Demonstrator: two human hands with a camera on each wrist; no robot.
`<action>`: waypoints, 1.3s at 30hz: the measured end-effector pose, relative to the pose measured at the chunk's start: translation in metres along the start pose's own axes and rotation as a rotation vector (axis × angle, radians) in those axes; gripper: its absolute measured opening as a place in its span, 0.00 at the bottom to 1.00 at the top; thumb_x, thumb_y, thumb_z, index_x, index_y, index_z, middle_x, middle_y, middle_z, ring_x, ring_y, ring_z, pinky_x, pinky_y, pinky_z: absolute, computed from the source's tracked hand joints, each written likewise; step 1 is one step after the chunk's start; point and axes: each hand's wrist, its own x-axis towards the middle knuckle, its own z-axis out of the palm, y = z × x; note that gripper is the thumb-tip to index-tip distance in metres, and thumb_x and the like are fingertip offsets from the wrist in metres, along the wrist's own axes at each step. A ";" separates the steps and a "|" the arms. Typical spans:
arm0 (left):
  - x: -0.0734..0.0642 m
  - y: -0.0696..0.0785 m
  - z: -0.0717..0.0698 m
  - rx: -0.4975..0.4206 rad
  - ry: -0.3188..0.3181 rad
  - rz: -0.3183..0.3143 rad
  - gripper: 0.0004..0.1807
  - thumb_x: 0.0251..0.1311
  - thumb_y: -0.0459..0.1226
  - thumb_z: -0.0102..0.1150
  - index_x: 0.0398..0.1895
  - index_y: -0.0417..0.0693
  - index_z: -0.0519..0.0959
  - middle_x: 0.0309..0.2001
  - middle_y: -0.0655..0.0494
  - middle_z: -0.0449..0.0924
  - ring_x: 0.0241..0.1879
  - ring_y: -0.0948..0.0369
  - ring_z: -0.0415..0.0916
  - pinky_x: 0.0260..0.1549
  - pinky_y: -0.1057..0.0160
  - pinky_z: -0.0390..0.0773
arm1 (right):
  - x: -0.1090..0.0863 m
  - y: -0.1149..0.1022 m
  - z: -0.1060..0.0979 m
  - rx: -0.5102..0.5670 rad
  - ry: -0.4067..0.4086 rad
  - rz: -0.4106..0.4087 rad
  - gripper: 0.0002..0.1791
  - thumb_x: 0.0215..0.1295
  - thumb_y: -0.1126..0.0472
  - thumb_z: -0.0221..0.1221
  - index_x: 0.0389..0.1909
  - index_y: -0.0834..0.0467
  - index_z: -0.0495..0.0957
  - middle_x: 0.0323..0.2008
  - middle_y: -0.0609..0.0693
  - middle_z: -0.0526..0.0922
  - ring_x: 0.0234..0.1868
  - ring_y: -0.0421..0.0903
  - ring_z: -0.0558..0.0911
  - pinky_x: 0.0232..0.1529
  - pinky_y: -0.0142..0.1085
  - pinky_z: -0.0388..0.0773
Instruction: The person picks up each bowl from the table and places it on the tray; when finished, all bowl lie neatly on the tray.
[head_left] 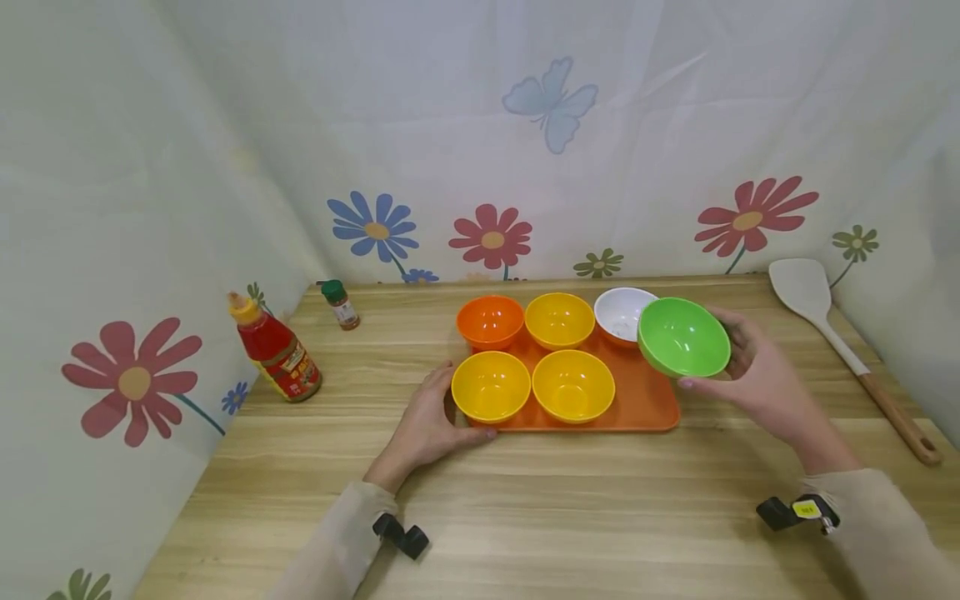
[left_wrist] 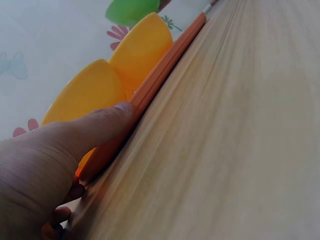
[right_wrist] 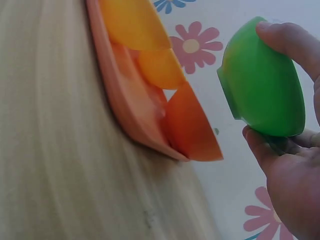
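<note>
A green bowl (head_left: 684, 337) is held in the air by my right hand (head_left: 767, 385), which grips its right side. In the right wrist view the green bowl (right_wrist: 265, 82) is tilted, clear of the tray. My left hand (head_left: 429, 423) holds the left front corner of the orange tray (head_left: 651, 407), its thumb (left_wrist: 107, 120) on the front rim. Two yellow bowls (head_left: 491, 387) (head_left: 573, 387) stand in the tray's front row. Behind them are an orange bowl (head_left: 491, 322), another yellow bowl (head_left: 559, 321) and a bowl with a white inside (head_left: 619, 312) and orange outside.
On the left of the wooden table (head_left: 570, 517) stand a red sauce bottle (head_left: 283, 354) and a small green-capped spice jar (head_left: 342, 307). A white turner (head_left: 817, 308) with a wooden handle lies along the right side. A flowered curtain (head_left: 420, 125) hangs behind.
</note>
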 end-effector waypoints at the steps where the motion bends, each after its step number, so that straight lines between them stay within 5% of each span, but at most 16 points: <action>1: 0.000 0.000 0.000 -0.002 0.000 0.000 0.62 0.46 0.62 0.89 0.84 0.55 0.69 0.86 0.49 0.65 0.88 0.43 0.53 0.83 0.29 0.55 | -0.002 0.002 0.001 0.000 -0.008 0.003 0.55 0.59 0.74 0.80 0.84 0.60 0.61 0.74 0.51 0.73 0.69 0.33 0.75 0.66 0.17 0.73; 8: -0.001 -0.002 0.002 -0.005 0.000 0.003 0.62 0.45 0.61 0.90 0.84 0.56 0.69 0.85 0.51 0.66 0.88 0.45 0.53 0.84 0.30 0.54 | -0.011 0.014 0.009 -0.050 -0.051 0.007 0.51 0.60 0.70 0.81 0.80 0.63 0.63 0.72 0.51 0.75 0.66 0.34 0.75 0.64 0.15 0.72; 15: 0.001 -0.002 0.004 0.005 -0.001 0.008 0.62 0.46 0.62 0.89 0.85 0.56 0.69 0.85 0.50 0.65 0.88 0.44 0.53 0.84 0.30 0.54 | -0.019 0.022 0.014 -0.104 -0.077 0.108 0.53 0.60 0.61 0.84 0.80 0.63 0.62 0.74 0.58 0.73 0.66 0.31 0.71 0.63 0.10 0.64; 25: 0.000 0.000 0.002 0.011 -0.017 -0.004 0.63 0.47 0.62 0.89 0.86 0.56 0.67 0.87 0.49 0.63 0.88 0.44 0.52 0.84 0.30 0.54 | -0.020 0.031 0.022 -0.106 -0.105 0.112 0.54 0.58 0.61 0.85 0.80 0.63 0.62 0.75 0.61 0.73 0.66 0.30 0.71 0.64 0.10 0.63; 33: 0.001 0.000 0.001 0.008 -0.009 0.001 0.63 0.47 0.61 0.89 0.85 0.55 0.68 0.85 0.50 0.65 0.88 0.45 0.52 0.84 0.31 0.54 | -0.019 0.032 0.024 -0.112 -0.139 0.133 0.58 0.57 0.58 0.86 0.82 0.63 0.62 0.77 0.62 0.71 0.75 0.59 0.71 0.63 0.09 0.62; 39: 0.001 -0.001 0.000 0.002 -0.007 0.004 0.64 0.46 0.61 0.89 0.86 0.55 0.67 0.85 0.51 0.66 0.88 0.45 0.52 0.85 0.32 0.54 | -0.018 0.033 0.024 -0.127 -0.161 0.132 0.61 0.56 0.57 0.86 0.84 0.61 0.59 0.80 0.62 0.68 0.78 0.63 0.68 0.63 0.08 0.60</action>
